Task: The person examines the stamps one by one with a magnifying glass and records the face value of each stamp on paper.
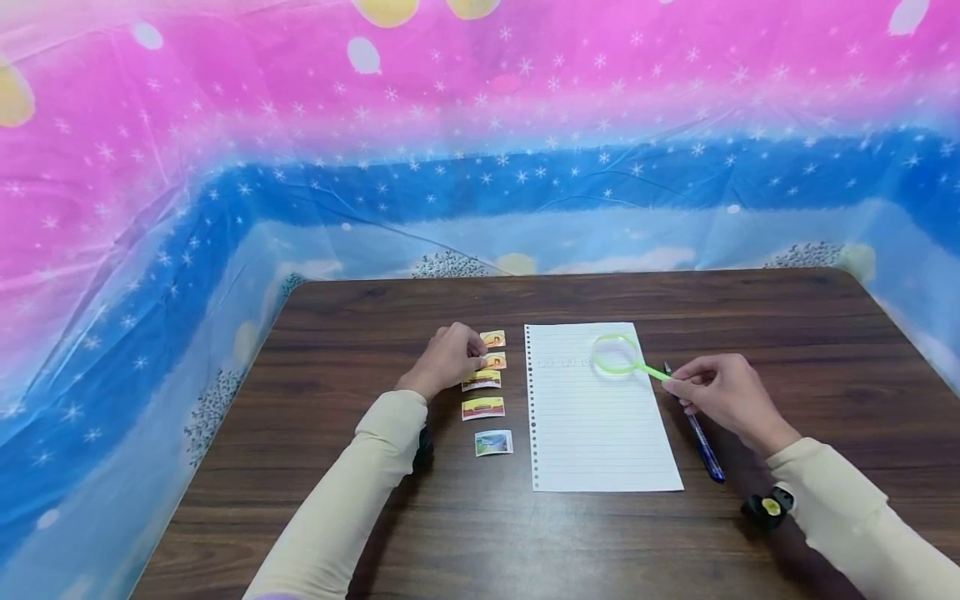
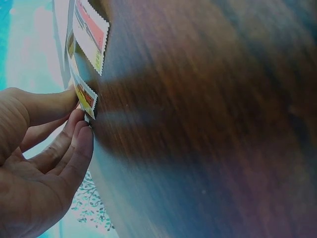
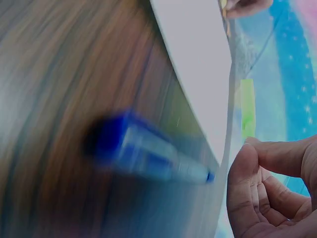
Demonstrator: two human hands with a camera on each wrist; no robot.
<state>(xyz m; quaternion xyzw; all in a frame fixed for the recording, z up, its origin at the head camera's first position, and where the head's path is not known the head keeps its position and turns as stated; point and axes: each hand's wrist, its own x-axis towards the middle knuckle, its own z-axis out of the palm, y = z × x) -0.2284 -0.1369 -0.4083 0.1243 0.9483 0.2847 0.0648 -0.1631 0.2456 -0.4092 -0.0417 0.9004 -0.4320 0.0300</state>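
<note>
Several postage stamps lie in a column left of the lined paper sheet (image 1: 592,417). My left hand (image 1: 450,357) is at the upper part of the column, pinching the edge of an orange stamp (image 1: 495,361) between thumb and fingertips. In the left wrist view a stamp (image 2: 85,96) with a perforated edge shows at those fingertips. A red-and-yellow stamp (image 1: 482,381) sits just below it. My right hand (image 1: 731,400) pinches the handle end of a green magnifying glass (image 1: 651,372), holding its round lens over the sheet's upper right part. The right wrist view shows its green handle (image 3: 247,106).
A blue pen (image 1: 703,446) lies on the brown wooden table (image 1: 337,333), right of the sheet and below my right hand. Nearer me are another red-and-yellow stamp (image 1: 483,407) and a landscape stamp (image 1: 493,442). A patterned cloth (image 1: 465,183) hangs behind the table.
</note>
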